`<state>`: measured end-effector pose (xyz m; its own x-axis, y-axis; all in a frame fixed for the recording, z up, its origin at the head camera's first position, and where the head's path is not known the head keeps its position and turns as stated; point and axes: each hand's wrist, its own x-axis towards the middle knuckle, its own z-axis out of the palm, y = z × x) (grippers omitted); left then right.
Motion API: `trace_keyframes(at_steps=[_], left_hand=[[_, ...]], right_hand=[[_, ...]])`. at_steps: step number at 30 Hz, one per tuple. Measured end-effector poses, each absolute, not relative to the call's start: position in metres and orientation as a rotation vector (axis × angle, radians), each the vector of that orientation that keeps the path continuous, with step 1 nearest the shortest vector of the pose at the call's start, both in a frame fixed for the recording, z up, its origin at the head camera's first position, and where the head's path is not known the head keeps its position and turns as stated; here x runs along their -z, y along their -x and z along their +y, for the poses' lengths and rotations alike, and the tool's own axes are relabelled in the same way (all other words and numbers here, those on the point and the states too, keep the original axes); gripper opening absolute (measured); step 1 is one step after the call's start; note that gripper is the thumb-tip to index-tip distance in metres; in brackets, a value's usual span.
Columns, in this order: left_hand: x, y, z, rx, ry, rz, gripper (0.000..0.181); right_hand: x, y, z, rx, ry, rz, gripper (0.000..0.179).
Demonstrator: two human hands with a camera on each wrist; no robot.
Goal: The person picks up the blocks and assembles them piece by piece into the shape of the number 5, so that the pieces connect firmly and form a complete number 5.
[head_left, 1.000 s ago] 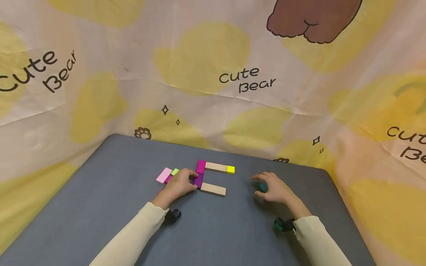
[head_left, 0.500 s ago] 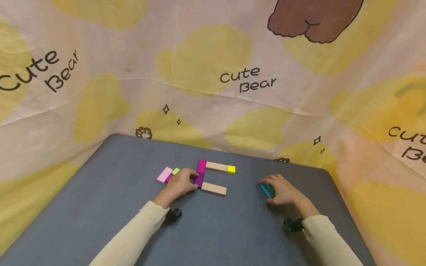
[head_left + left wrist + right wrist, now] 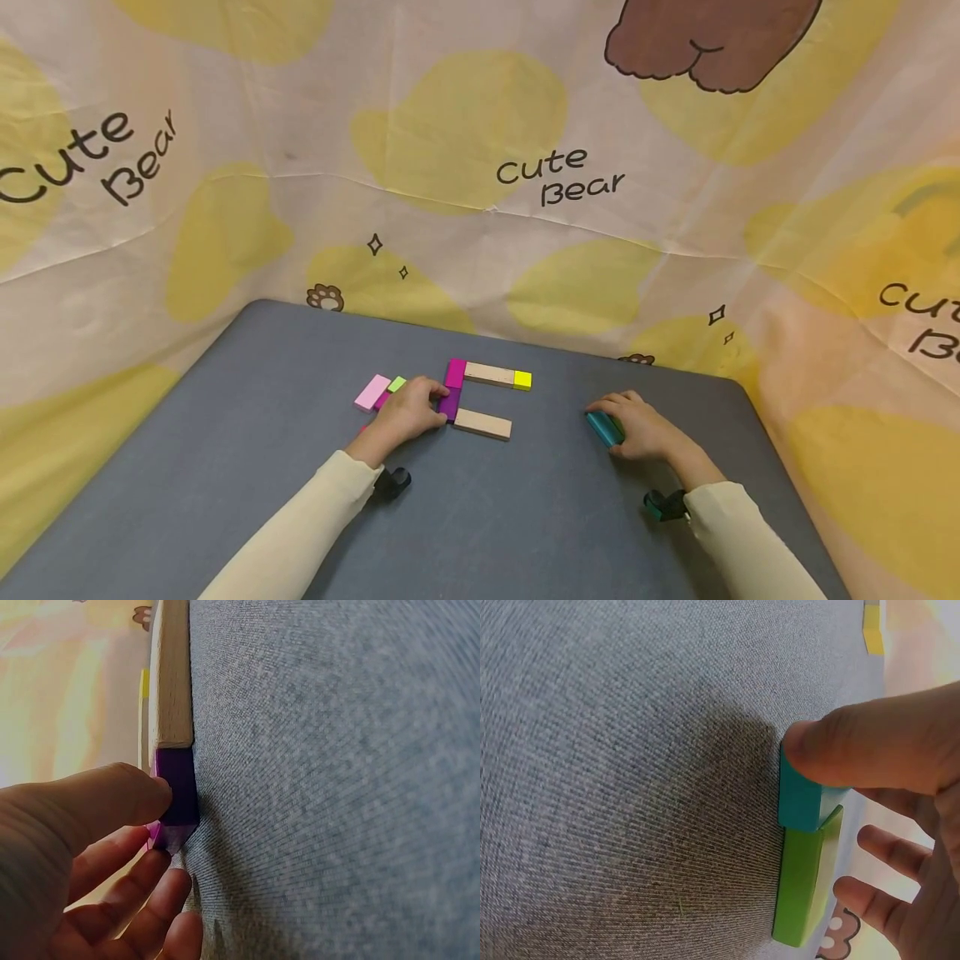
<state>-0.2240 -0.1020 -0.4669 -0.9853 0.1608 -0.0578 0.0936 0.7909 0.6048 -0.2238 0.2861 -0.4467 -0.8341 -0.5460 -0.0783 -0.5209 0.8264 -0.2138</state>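
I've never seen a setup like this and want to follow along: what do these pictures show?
No machine here: a person uses two bare hands. The wide picture comes from a head-worn camera; the close-ups come from one camera on each wrist. On the grey-blue table lie a pink block, a magenta block, a yellow block and two plain wooden blocks, among others. The left hand grips a purple block; the right hand pinches a teal block, with a green block beside it.

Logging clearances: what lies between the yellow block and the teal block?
The head view shows bare tabletop between the yellow block and the teal block.
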Motion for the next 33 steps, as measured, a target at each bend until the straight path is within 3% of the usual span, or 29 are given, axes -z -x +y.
trace_keyframes(at_steps=[33], left_hand=[[0.466,0.223,-0.102,-0.965,-0.170,2.869,0.038]], right_hand=[[0.439,0.221,0.271,0.261,0.874,2.863,0.063]])
